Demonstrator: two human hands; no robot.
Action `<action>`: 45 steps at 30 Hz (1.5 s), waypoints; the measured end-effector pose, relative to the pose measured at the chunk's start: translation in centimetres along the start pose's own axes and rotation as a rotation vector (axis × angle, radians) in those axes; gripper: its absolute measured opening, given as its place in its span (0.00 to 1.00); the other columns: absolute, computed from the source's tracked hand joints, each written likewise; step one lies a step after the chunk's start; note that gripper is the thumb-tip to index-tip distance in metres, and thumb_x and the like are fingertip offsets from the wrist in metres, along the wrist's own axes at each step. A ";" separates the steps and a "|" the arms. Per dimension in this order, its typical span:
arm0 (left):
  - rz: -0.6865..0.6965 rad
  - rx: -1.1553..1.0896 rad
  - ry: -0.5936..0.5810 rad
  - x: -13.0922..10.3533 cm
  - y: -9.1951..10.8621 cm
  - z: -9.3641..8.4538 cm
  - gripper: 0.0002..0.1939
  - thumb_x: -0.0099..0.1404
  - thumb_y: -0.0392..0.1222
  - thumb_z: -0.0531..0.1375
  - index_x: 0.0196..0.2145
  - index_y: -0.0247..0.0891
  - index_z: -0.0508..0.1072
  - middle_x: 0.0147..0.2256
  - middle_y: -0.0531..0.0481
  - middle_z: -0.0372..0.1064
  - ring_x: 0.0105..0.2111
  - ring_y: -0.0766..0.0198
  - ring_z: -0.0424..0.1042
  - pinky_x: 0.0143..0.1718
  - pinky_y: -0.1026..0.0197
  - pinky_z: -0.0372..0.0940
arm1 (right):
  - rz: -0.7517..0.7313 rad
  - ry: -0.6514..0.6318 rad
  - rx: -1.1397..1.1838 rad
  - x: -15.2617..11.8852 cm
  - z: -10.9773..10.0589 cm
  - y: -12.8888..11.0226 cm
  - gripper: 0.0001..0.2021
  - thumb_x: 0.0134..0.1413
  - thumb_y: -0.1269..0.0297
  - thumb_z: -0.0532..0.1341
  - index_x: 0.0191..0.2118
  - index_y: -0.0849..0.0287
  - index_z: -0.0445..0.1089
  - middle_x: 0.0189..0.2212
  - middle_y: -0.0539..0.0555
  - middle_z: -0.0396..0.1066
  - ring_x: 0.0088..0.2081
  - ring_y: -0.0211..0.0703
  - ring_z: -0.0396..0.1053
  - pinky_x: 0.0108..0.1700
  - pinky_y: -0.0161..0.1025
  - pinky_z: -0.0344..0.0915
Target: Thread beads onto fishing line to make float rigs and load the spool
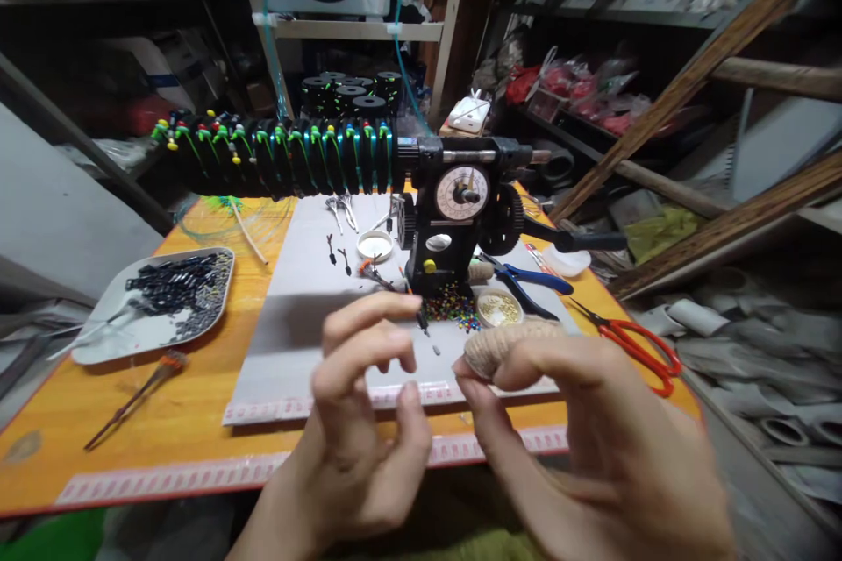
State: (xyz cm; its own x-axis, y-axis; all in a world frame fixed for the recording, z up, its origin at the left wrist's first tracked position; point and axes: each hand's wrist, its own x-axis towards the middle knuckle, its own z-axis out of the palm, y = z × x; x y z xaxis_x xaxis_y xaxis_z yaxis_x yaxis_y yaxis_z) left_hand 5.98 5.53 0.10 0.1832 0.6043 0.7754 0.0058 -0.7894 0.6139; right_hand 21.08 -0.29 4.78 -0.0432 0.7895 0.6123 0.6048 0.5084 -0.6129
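Observation:
My left hand (365,403) is raised over the near edge of the white board (282,368), fingers curled but apart, with a gap between thumb and forefinger. A small dark piece (422,322) shows just beyond its fingertips; whether they touch is unclear. To the right, my right hand (592,429) has its thumb pressed to a finger. Anything in that pinch is too small to make out. Ribbed tan wrapping (487,351) seems to cover one of its fingers. Multicoloured beads (453,305) and a round dish of gold bits (498,308) lie beyond the hands.
A black winding machine (447,232) with a dial stands behind, its row of line-wound spools (282,153) reaching left. A white tray (89,352) of black parts is at left. Blue-handled pliers (539,279) and red scissors (641,346) lie at right.

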 end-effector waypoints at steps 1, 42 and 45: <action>0.051 0.023 -0.091 0.2 -0.1 0.0 0.34 0.57 0.20 0.58 0.58 0.44 0.58 0.54 0.40 0.64 0.50 0.55 0.69 0.36 0.58 0.69 | 0.019 -0.005 0.038 0.1 -0.2 0.1 0.16 0.54 0.81 0.59 0.42 0.53 0.60 0.34 0.49 0.71 0.36 0.39 0.73 0.41 0.36 0.71; -0.168 0.249 -0.132 2.7 0.6 -4.3 0.08 0.64 0.28 0.62 0.36 0.41 0.73 0.31 0.55 0.72 0.32 0.70 0.70 0.33 0.66 0.64 | -0.291 -0.209 -0.165 2.4 -0.1 2.5 0.12 0.54 0.82 0.60 0.34 0.55 0.65 0.37 0.51 0.75 0.38 0.40 0.72 0.42 0.38 0.71; -0.077 0.357 -0.147 3.2 1.0 -4.2 0.09 0.62 0.27 0.63 0.36 0.40 0.72 0.31 0.55 0.73 0.31 0.72 0.71 0.33 0.68 0.64 | -0.385 -0.259 -0.233 3.0 0.1 2.3 0.11 0.57 0.81 0.57 0.34 0.55 0.66 0.38 0.52 0.75 0.40 0.43 0.72 0.47 0.41 0.71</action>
State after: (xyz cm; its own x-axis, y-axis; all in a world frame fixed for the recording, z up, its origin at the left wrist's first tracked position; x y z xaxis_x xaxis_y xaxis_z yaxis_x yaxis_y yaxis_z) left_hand 2.48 7.11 3.83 0.3075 0.6621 0.6834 0.3620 -0.7456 0.5595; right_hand 22.29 3.32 5.19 -0.4752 0.6343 0.6098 0.6658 0.7123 -0.2220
